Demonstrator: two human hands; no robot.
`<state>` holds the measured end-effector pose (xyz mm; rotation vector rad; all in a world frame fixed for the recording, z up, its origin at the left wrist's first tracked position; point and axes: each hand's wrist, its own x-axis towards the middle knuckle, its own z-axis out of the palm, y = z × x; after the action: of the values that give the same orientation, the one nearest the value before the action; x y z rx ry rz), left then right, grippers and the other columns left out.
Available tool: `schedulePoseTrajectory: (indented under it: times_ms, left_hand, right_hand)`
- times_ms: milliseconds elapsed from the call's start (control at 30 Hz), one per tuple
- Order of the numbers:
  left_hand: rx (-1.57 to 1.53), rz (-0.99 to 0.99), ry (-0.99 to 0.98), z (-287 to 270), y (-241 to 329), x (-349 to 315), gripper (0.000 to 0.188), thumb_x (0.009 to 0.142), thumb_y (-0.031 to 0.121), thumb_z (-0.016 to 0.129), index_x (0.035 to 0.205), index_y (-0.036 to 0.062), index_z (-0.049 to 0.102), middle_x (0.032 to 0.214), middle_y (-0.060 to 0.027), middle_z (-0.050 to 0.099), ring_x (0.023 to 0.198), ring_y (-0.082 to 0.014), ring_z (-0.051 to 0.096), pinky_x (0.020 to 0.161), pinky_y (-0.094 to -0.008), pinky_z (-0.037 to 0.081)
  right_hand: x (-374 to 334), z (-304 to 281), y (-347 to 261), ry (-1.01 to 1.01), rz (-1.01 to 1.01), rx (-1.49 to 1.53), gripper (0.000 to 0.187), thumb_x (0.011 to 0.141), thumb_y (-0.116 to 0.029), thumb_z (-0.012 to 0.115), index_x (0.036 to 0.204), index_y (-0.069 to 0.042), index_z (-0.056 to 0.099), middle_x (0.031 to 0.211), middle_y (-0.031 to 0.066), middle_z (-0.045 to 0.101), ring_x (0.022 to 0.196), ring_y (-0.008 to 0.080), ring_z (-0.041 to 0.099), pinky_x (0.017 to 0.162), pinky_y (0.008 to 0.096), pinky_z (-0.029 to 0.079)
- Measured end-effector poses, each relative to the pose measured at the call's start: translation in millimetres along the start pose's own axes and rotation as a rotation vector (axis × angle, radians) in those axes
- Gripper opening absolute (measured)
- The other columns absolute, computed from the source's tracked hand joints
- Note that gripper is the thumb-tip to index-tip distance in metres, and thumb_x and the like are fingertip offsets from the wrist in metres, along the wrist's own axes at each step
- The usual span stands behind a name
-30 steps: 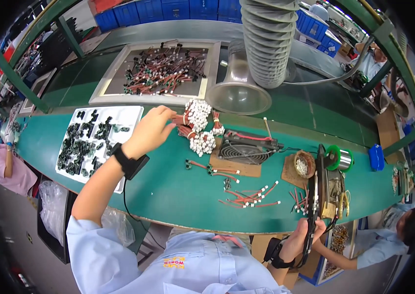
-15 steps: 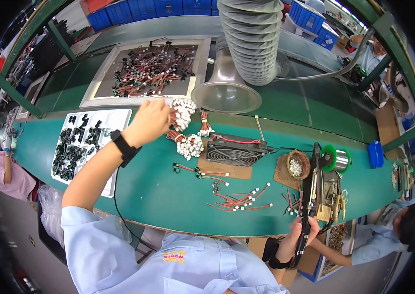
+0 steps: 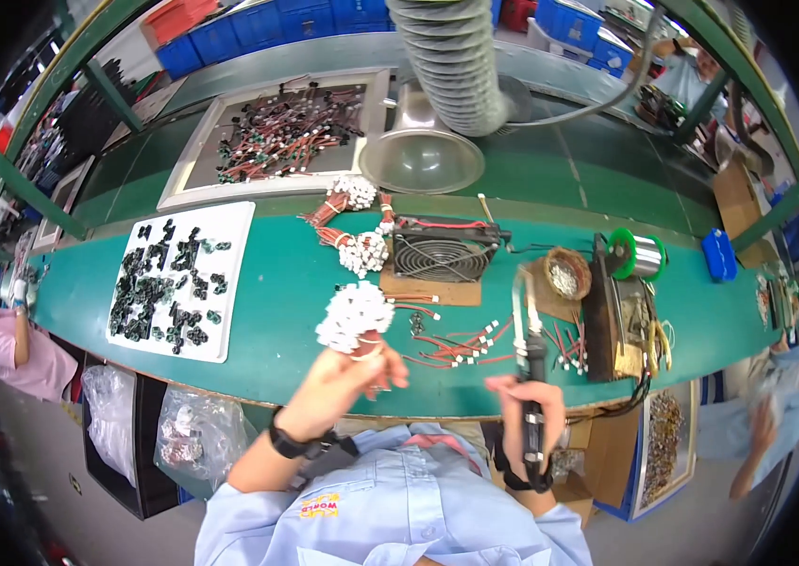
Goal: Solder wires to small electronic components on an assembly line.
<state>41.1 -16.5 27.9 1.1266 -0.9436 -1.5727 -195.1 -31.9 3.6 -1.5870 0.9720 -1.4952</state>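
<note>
My left hand (image 3: 347, 379) is closed around a banded bundle of red wires with white connectors (image 3: 354, 316); the connector ends point away from me. The wire ends are partly hidden by my fingers. My right hand (image 3: 533, 407) grips a soldering iron (image 3: 534, 351) by its black handle, its tip raised and pointing away over the bench. Between the hands lie several loose red wires with white connectors (image 3: 463, 351). More tied wire bundles (image 3: 361, 253) rest beyond my left hand. A small black fan (image 3: 446, 255) stands on a brown board just right of them.
A white tray (image 3: 239, 226) of small black parts lies left. Behind stands a framed tray (image 3: 177, 191) heaped with wired parts. A fume hood (image 3: 423, 160) hangs mid-back. At right are a solder spool (image 3: 647, 257), a round pot (image 3: 564, 274) and a soldering station (image 3: 607, 325). Co-workers sit both sides.
My left hand has come back from the wire bundles with one in its grasp, now near the front edge. The soldering iron has moved left, away from the station, in my right hand.
</note>
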Motion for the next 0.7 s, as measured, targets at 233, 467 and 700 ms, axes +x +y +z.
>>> schedulePoseTrajectory:
  times_ms: [233, 467, 700]
  left_hand:
    - [-0.089, 0.113, -0.249, 48.4, -19.9, 10.3, 0.028, 0.091, 0.017, 0.05, 0.114, 0.0022, 0.046, 0.101, -0.0061, 0.056, 0.089, -0.0125, 0.054, 0.073, -0.0248, 0.043]
    - [0.259, 0.169, -0.291, 58.5, -23.0, 11.6, 0.02, 0.094, 0.014, 0.042, 0.101, -0.001, 0.053, 0.085, -0.0041, 0.055, 0.076, -0.0086, 0.049, 0.067, -0.0235, 0.042]
    - [0.122, 0.115, -0.367, 60.5, -29.2, 25.9, 0.019, 0.092, 0.01, 0.039, 0.101, -0.0009, 0.051, 0.087, -0.0047, 0.053, 0.077, -0.0122, 0.049, 0.071, -0.0266, 0.043]
  right_hand:
    - [17.9, 28.8, -22.3, -0.075, -0.337, -0.3, 0.03, 0.068, 0.009, 0.066, 0.092, -0.005, 0.055, 0.082, 0.0119, 0.064, 0.071, 0.021, 0.063, 0.06, 0.0286, 0.049]
    - [18.1, 15.8, -22.6, -0.138, -0.405, -0.486, 0.038, 0.062, 0.008, 0.068, 0.095, -0.005, 0.056, 0.073, 0.0092, 0.06, 0.061, 0.0211, 0.06, 0.053, 0.0283, 0.047]
    - [27.3, 12.7, -16.2, -0.126, -0.475, -0.502, 0.034, 0.064, 0.007, 0.067, 0.094, -0.005, 0.055, 0.069, 0.0071, 0.056, 0.056, 0.0167, 0.057, 0.049, 0.0256, 0.044]
